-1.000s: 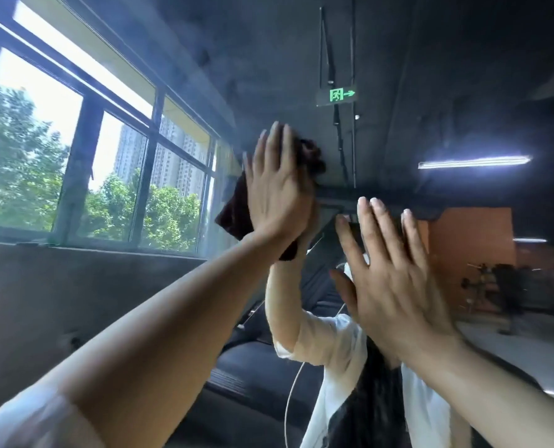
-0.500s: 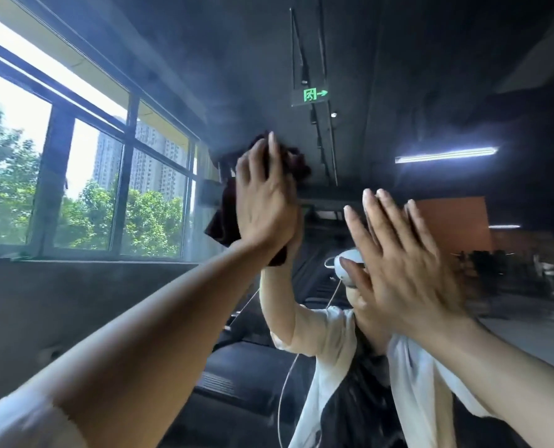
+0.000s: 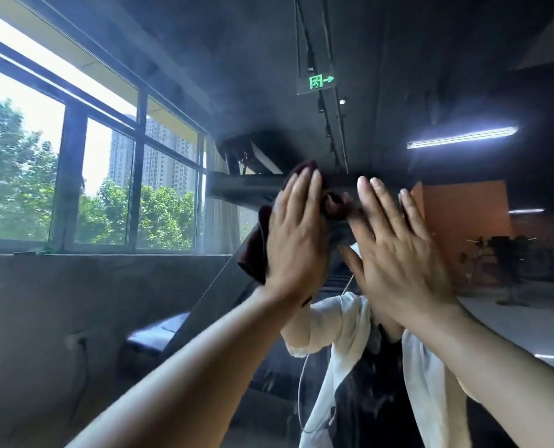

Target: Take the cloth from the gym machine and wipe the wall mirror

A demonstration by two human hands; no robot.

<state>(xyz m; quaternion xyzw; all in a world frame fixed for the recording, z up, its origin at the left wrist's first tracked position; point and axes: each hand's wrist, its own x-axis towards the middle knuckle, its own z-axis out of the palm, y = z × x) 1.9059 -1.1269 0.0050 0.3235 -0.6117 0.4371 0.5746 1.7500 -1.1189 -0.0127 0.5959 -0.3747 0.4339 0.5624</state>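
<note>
- While its fingers lie straight and close together, the left hand (image 3: 296,240) presses flat against a dark maroon cloth (image 3: 256,250), pinning it to the wall mirror (image 3: 382,76); nothing is curled round the fabric.
- Folds of the cloth bunch out beyond the fingertips at the top, hang down past the left edge of the palm, and spill to the right into the gap between the two hands.
- Just beside it, the right hand (image 3: 398,253) is raised with fingers straight and slightly spread, thumb out to the left, holding nothing; whether its palm actually touches the glass cannot be told, and its outline is blurred.
- Both bare forearms reach up from the bottom of the view, the left from lower left, the right from lower right.
- Behind the hands, the mirror shows the person's reflection: a white shirt (image 3: 343,328) over a dark top, with a thin white cable (image 3: 300,383) hanging down.
- To the left, large windows (image 3: 107,176) with dark frames give onto green trees and tall buildings, above a grey concrete wall (image 3: 75,302) with a socket low down.
- Overhead, a green exit sign (image 3: 321,81) hangs from the dark ceiling, and a tube light (image 3: 463,138) glows at right.
- Far right, an orange wall (image 3: 463,215) stands behind dim gym machines (image 3: 511,253).
</note>
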